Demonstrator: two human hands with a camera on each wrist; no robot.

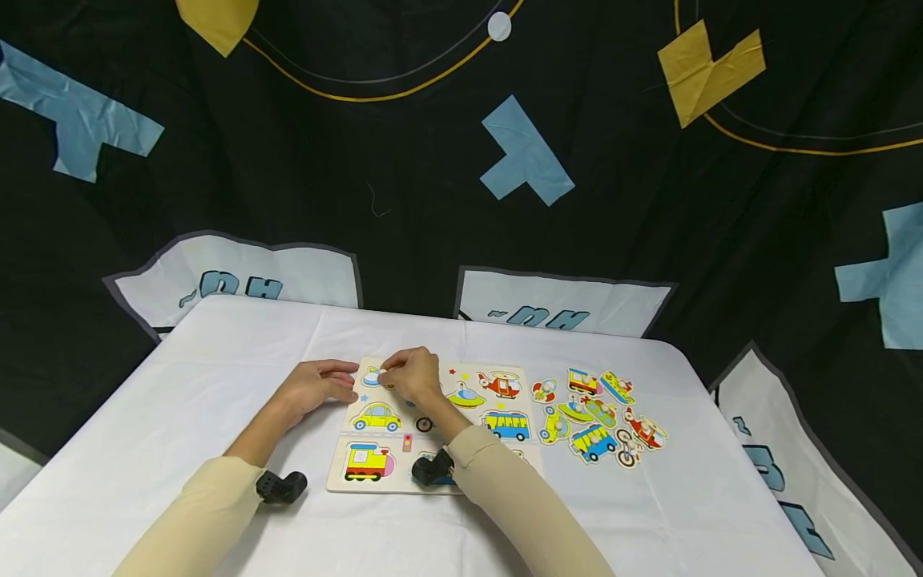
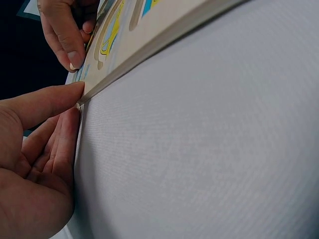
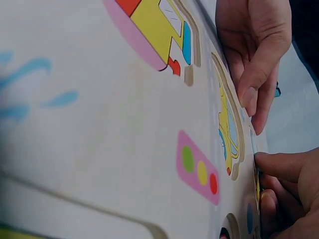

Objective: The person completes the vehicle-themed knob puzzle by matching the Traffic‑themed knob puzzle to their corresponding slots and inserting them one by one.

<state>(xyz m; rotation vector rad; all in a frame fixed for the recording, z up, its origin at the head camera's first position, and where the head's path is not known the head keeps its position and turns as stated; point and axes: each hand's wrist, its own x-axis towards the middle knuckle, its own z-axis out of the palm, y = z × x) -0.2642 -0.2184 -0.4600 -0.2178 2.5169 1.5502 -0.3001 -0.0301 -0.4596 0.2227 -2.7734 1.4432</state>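
Observation:
A wooden puzzle board (image 1: 421, 443) with vehicle pictures in cut-out recesses lies on the white-covered table. At its upper left my right hand (image 1: 416, 377) pinches a small puzzle piece (image 3: 257, 188), held low over the board and mostly hidden by the fingers. Beside the left edge rests my left hand (image 1: 315, 389), its thumb (image 2: 62, 97) touching the board's rim and its other fingers lying along the side. The yellow car (image 1: 376, 416) and red-and-yellow train (image 1: 366, 462) pictures show near the hands. My right forearm covers part of the board.
Loose vehicle pieces lie in a cluster right of the board, among them a blue bus (image 1: 593, 442), a helicopter (image 1: 644, 429), a scooter (image 1: 554, 425) and a bicycle (image 1: 627, 450). A black cloth (image 1: 404, 184) hangs behind the table (image 1: 692, 513).

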